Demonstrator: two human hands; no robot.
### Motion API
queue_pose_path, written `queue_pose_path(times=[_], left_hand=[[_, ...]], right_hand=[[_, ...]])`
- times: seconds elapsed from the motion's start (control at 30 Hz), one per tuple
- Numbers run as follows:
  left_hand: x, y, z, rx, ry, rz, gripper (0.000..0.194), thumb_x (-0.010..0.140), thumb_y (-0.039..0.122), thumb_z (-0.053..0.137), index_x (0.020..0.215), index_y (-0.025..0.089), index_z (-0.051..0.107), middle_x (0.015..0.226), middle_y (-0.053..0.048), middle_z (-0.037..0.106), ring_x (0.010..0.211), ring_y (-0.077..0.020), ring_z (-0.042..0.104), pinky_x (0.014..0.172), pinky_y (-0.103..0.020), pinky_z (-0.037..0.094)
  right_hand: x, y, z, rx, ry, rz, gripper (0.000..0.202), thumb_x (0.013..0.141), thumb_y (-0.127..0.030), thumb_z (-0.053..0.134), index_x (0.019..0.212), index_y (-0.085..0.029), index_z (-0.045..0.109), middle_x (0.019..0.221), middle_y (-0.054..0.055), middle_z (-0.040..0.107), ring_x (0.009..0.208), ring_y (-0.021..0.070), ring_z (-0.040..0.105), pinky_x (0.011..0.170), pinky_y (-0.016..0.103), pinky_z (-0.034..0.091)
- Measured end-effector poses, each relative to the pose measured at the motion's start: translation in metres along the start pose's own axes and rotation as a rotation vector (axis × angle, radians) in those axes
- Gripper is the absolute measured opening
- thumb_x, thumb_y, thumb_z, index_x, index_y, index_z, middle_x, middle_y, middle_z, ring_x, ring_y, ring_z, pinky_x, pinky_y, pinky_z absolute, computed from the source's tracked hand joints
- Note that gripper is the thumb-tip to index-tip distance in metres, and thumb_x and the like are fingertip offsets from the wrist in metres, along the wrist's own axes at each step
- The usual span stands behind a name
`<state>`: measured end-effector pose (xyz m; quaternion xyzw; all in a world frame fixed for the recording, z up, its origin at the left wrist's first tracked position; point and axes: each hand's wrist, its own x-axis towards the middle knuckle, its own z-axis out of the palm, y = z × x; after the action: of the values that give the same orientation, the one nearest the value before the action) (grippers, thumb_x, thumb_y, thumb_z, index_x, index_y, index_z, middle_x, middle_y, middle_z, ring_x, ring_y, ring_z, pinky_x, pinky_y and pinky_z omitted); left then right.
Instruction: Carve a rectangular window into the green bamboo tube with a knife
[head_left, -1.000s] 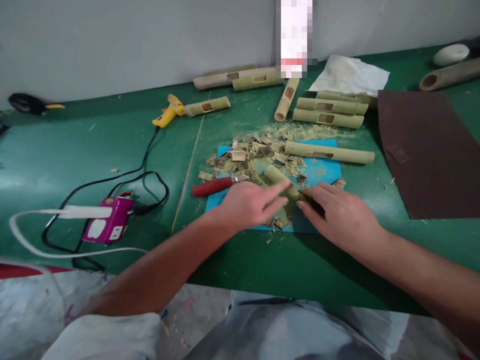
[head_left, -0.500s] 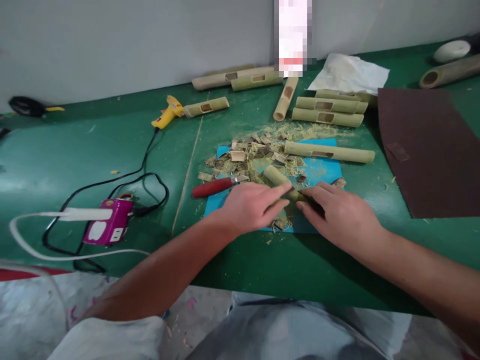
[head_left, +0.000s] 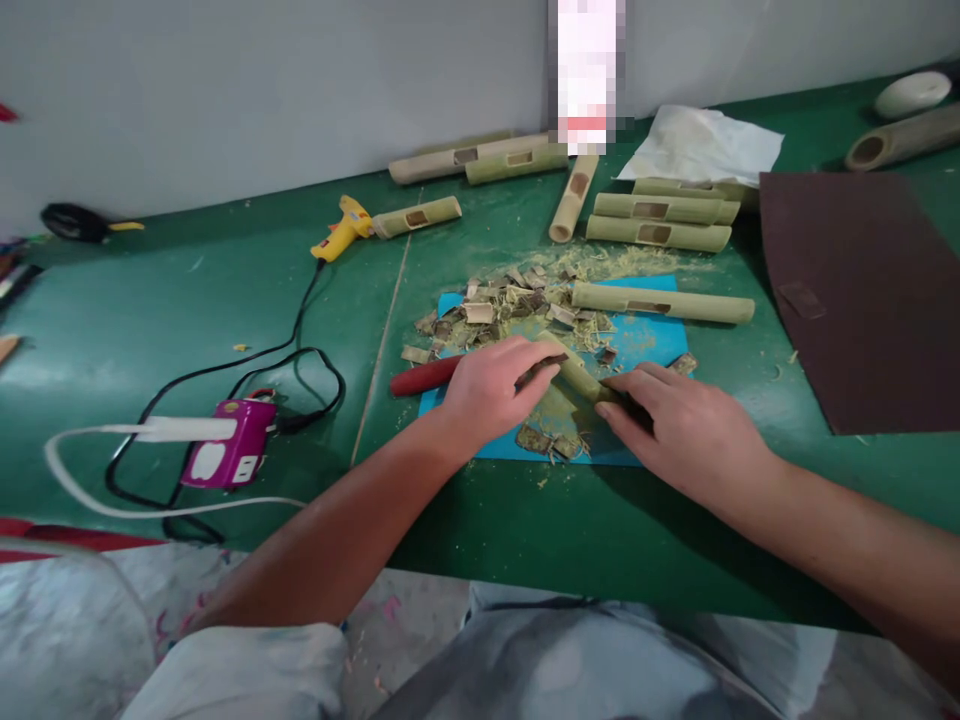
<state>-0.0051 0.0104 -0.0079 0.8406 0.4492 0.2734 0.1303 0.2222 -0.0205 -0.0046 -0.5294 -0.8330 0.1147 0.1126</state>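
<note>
My left hand (head_left: 491, 385) pinches a small dark bamboo chip (head_left: 553, 359) between thumb and fingers, over the upper end of a short bamboo tube (head_left: 580, 379). My right hand (head_left: 667, 415) is closed around the tube's lower right end, which its fingers partly hide. The tube lies slanted over a blue mat (head_left: 491, 446). A red-handled knife (head_left: 421, 377) lies just left of my left hand, its blade hidden behind that hand. Bamboo chips and shavings (head_left: 499, 305) are heaped behind my hands, and loose chips (head_left: 534, 438) lie in front.
A longer slotted bamboo tube (head_left: 697, 306) lies on the mat's far edge. More cut tubes (head_left: 660, 233) sit behind, near white paper (head_left: 697, 140). A yellow glue gun (head_left: 341, 232) and its cord lead to a purple power adapter (head_left: 238, 445) at left. Brown sheet (head_left: 862, 310) at right.
My left hand has shifted left and up along the tube from its middle, and a dark chip now shows in its fingers. My right hand keeps its hold. The view has turned slightly left.
</note>
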Motion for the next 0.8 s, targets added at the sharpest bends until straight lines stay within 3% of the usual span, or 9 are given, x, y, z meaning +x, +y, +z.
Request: queue_pose_path(times=[0.23, 0.43, 0.63, 0.8], left_hand=[[0.0027, 0.0005, -0.0008, -0.113, 0.106, -0.153, 0.019, 0.094, 0.022, 0.055, 0.104, 0.018, 0.071, 0.081, -0.002, 0.074, 0.072, -0.0123, 0.069, 0.074, -0.023, 0.055], [0.0037, -0.0026, 0.0001, -0.127, 0.208, -0.053, 0.018, 0.094, 0.019, 0.055, 0.101, 0.018, 0.072, 0.085, -0.004, 0.072, 0.077, -0.0126, 0.066, 0.076, -0.025, 0.053], [0.0032, -0.0008, 0.0035, -0.201, 0.125, -0.149, 0.015, 0.08, 0.02, 0.074, 0.093, 0.016, 0.069, 0.082, -0.001, 0.068, 0.062, -0.0081, 0.06, 0.059, -0.018, 0.051], [0.0035, 0.0003, 0.0056, -0.244, 0.139, -0.182, 0.012, 0.085, 0.018, 0.065, 0.097, 0.016, 0.07, 0.085, -0.002, 0.071, 0.069, -0.0099, 0.063, 0.067, -0.021, 0.053]], right_hand=[[0.0002, -0.0008, -0.001, 0.0, -0.019, 0.019, 0.025, 0.094, -0.037, 0.05, 0.097, -0.02, 0.068, 0.094, 0.004, 0.069, 0.071, 0.0171, 0.06, 0.053, 0.03, 0.028], [0.0011, 0.0002, -0.0005, 0.0, -0.011, 0.016, 0.026, 0.094, -0.038, 0.049, 0.097, -0.02, 0.068, 0.093, 0.004, 0.069, 0.071, 0.0173, 0.06, 0.053, 0.03, 0.029], [0.0007, -0.0003, -0.001, -0.009, -0.017, 0.013, 0.025, 0.094, -0.037, 0.05, 0.098, -0.02, 0.068, 0.092, 0.004, 0.07, 0.07, 0.0179, 0.061, 0.053, 0.03, 0.028], [0.0008, -0.0005, -0.0003, -0.001, -0.019, 0.006, 0.026, 0.094, -0.037, 0.05, 0.1, -0.019, 0.068, 0.093, 0.004, 0.069, 0.073, 0.0187, 0.062, 0.054, 0.03, 0.029]])
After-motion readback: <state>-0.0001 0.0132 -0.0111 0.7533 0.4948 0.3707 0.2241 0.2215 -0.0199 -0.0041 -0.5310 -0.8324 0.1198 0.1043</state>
